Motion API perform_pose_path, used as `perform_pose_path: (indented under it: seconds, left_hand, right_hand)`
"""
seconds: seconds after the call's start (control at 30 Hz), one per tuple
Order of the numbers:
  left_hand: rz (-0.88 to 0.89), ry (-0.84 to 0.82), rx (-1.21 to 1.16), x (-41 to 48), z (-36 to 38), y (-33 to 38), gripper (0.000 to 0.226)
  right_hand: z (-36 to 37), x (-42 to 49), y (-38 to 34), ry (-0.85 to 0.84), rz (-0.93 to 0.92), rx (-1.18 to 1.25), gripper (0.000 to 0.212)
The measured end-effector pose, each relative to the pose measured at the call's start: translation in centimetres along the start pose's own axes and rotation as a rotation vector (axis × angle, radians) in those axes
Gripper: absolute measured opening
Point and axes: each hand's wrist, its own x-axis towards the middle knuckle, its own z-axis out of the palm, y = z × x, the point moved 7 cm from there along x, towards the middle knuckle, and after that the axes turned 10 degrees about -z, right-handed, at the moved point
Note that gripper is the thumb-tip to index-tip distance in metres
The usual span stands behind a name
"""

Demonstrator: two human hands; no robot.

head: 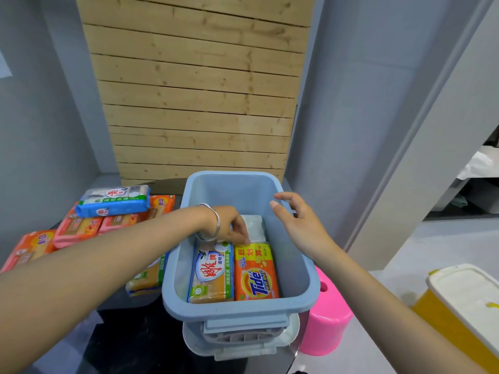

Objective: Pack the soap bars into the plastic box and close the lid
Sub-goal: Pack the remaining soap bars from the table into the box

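A blue plastic box (302, 273) stands open on a dark table. Inside lie a green-and-white wrapped soap bar (212, 273), an orange Tide soap bar (256, 276) beside it and a white soap pack (253, 228) behind them. My left hand (232, 225) reaches into the box, fingertips touching the far ends of the two front bars. My right hand (294, 214) hovers over the box's right rim, fingers apart, holding nothing. A white lid (243, 346) lies under the box's near end. More soap bars wait left of the box: a blue pack (113, 201), pink packs (78, 228) and orange packs (162, 203).
Another wrapped soap bar (145, 279) lies against the box's left wall. A pink stool (326, 317) stands right of the table, and a yellow bin with a white lid (464, 300) sits at the right edge. A wooden slat panel (199, 90) rises behind the table.
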Motion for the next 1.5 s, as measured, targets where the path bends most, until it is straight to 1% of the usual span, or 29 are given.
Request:
perform_pose_path:
  seconds: [0.13, 0.2, 0.3, 0.4, 0.47, 0.53, 0.6, 0.63, 0.73, 0.83, 0.87, 0.93, 1.03, 1.07, 1.13, 1.17, 1.2, 1.27, 1.3, 1.33, 1.4, 1.43, 1.5]
  left_hand:
    - [0.050, 0.145, 0.019, -2.4, -2.0, 0.7, 0.044]
    - [0.092, 0.242, -0.043, -4.7, -3.6, 0.1, 0.044]
    - [0.122, 0.401, -0.133, -7.7, -5.2, -2.5, 0.044]
    - [0.097, 0.504, -0.196, -9.7, -5.4, -5.6, 0.048]
    - [0.066, 0.543, -0.244, -10.5, -5.1, -7.8, 0.051]
    - [0.019, 0.530, -0.314, -11.0, -4.4, -10.1, 0.055]
    - [-0.043, 0.485, -0.369, -11.6, -3.3, -12.8, 0.073]
    - [-0.079, 0.462, -0.374, -11.7, -2.6, -14.2, 0.076]
    - [-0.156, 0.431, -0.354, -12.2, -0.6, -18.0, 0.056]
    - [-0.192, 0.409, -0.364, -12.8, 0.9, -20.9, 0.058]
    - [-0.216, 0.404, -0.366, -13.1, 1.3, -21.9, 0.060]
    - [-0.274, 0.423, -0.392, -13.6, 2.0, -24.3, 0.068]
    - [-0.341, 0.473, -0.384, -14.3, 2.7, -27.8, 0.082]
    - [-0.346, 0.494, -0.378, -14.4, 2.9, -28.7, 0.086]
    - [-0.340, 0.546, -0.410, -14.6, 3.2, -30.0, 0.089]
    - [-0.342, 0.576, -0.428, -14.5, 3.4, -30.6, 0.085]
    - [-0.348, 0.593, -0.455, -14.5, 3.5, -30.9, 0.073]
    - [-0.339, 0.582, -0.549, -14.3, 4.0, -31.0, 0.052]
    - [-0.327, 0.558, -0.599, -14.0, 4.3, -30.8, 0.049]
    - [-0.311, 0.538, -0.633, -13.7, 4.4, -30.6, 0.049]
    - [-0.282, 0.516, -0.679, -13.3, 4.7, -30.3, 0.058]
    - [-0.277, 0.516, -0.689, -13.3, 4.7, -30.1, 0.062]
    - [-0.277, 0.526, -0.682, -13.3, 4.8, -30.2, 0.065]
  right_hand:
    - [0.0, 0.1, 0.0, -0.033, 0.006, -0.028, 0.037]
    - [0.0, 0.1, -0.2, -0.033, 0.002, -0.051, 0.040]
    - [-0.1, 0.0, -1.5, -0.024, -0.049, -0.126, 0.041]
    - [0.4, 0.2, -3.4, -0.025, -0.120, -0.163, 0.036]
    - [1.6, 0.2, -4.7, -0.061, -0.145, -0.160, 0.033]
    - [3.4, 0.3, -6.1, -0.124, -0.161, -0.139, 0.028]
    - [5.7, 0.2, -7.6, -0.190, -0.163, -0.077, 0.020]
    - [6.8, 0.1, -8.5, -0.219, -0.161, -0.027, 0.018]
    - [10.5, 0.0, -11.0, -0.318, -0.158, 0.056, 0.023]
    - [14.6, 0.5, -12.5, -0.393, -0.134, 0.051, 0.035]
    - [16.0, 0.8, -12.5, -0.416, -0.099, 0.048, 0.038]
    - [18.7, 1.4, -11.9, -0.471, 0.050, 0.054, 0.040]
    - [22.4, 1.2, -10.6, -0.610, 0.289, -0.001, 0.031]
    - [23.3, 1.0, -9.9, -0.660, 0.351, -0.049, 0.034]
    - [24.6, 0.6, -8.2, -0.730, 0.482, -0.178, 0.052]
    - [25.0, 0.4, -7.3, -0.747, 0.553, -0.243, 0.060]
    - [25.3, 0.1, -6.5, -0.757, 0.622, -0.292, 0.066]
    - [25.7, -0.4, -5.2, -0.756, 0.741, -0.310, 0.068]
    - [25.9, -0.4, -4.7, -0.736, 0.773, -0.299, 0.065]
    - [26.0, -0.2, -4.3, -0.714, 0.794, -0.282, 0.063]
    - [25.9, 0.1, -3.7, -0.663, 0.817, -0.237, 0.064]
    - [25.8, 0.3, -3.5, -0.632, 0.823, -0.220, 0.066]
    - [25.6, 0.4, -3.2, -0.586, 0.830, -0.191, 0.066]
